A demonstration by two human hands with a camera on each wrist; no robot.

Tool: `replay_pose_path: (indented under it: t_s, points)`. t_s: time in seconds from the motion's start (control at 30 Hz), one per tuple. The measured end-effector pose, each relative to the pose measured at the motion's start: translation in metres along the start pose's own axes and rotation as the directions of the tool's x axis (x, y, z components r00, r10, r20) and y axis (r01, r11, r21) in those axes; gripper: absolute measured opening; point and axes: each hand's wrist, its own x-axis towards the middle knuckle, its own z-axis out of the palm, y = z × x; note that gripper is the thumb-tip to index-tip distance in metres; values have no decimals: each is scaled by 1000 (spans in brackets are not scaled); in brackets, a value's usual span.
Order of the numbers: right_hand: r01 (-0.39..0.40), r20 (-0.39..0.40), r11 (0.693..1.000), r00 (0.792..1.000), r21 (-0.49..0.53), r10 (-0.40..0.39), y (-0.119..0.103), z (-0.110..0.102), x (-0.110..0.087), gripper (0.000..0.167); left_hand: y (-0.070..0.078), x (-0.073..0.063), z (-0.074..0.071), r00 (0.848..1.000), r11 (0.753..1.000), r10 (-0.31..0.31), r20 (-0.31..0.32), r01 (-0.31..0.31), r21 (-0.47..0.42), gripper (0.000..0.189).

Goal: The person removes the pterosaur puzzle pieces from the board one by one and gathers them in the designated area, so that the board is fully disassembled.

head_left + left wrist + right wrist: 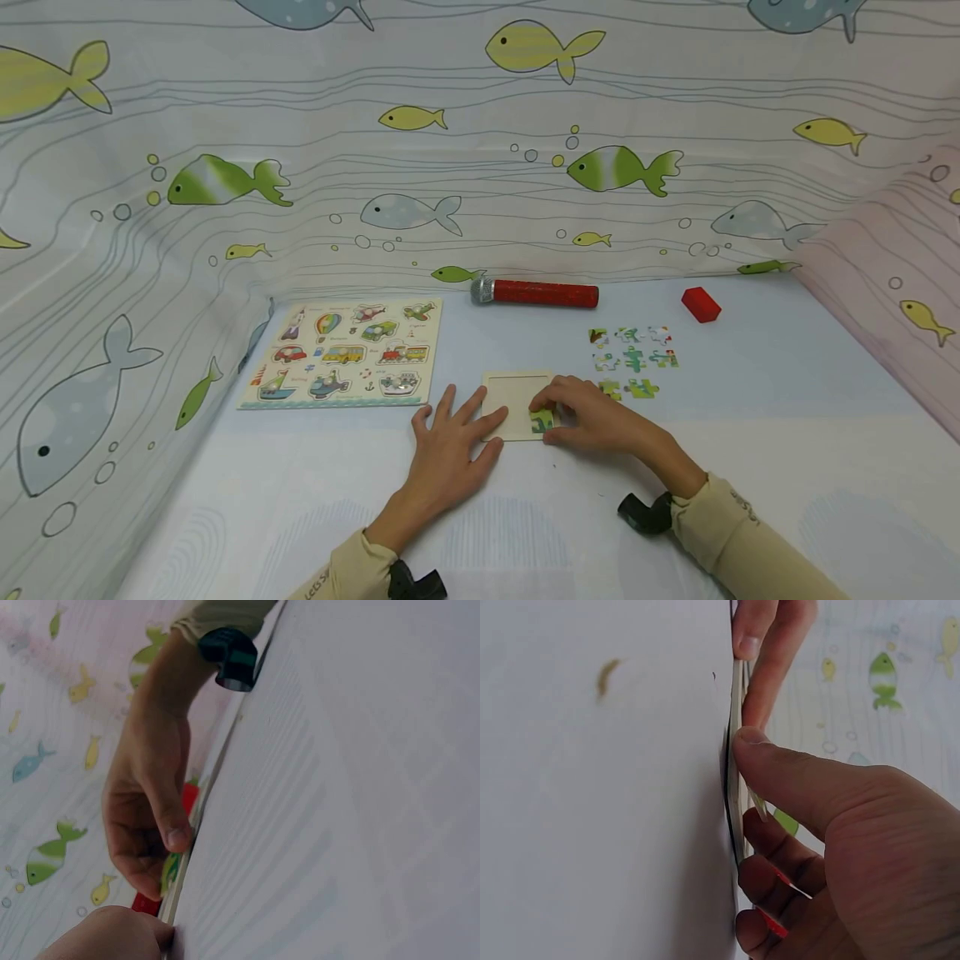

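A square, cream puzzle tray (517,396) lies flat on the table between the hands. My left hand (450,454) has its fingers spread, with the fingertips and thumb resting at the tray's left side. With thumb and fingers, my right hand (592,417) pinches a green puzzle piece (542,420) at the tray's lower right corner. In the left wrist view the green piece (169,874) shows between the right thumb and fingers, tilted up from the tray. The right wrist view shows the right thumb (754,737) near the tray's edge.
Several loose puzzle pieces (633,358) lie in rows right of the tray. A picture board with vehicles (352,354) is at the left. Behind the tray lies a red, silver-headed microphone-like tube (543,293), with a red block (701,305) farther right. Fish-print cloth (517,217) walls the table.
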Motion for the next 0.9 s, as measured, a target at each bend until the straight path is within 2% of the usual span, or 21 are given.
replay_pose_path:
  t_s: [0.4,0.63,0.9]
  points:
    - [-34,-7,997,999,64,35,3,-1,1,35,1,0,0,1000,1000,-8,8,8,-1,38]
    - [-37,-22,998,999,41,38,6,-6,-1,33,1,0,0,1000,1000,-8,7,8,-4,38]
    - [-75,25,997,997,-7,75,8,-15,-4,33,0,0,0,1000,1000,-4,4,4,-5,38]
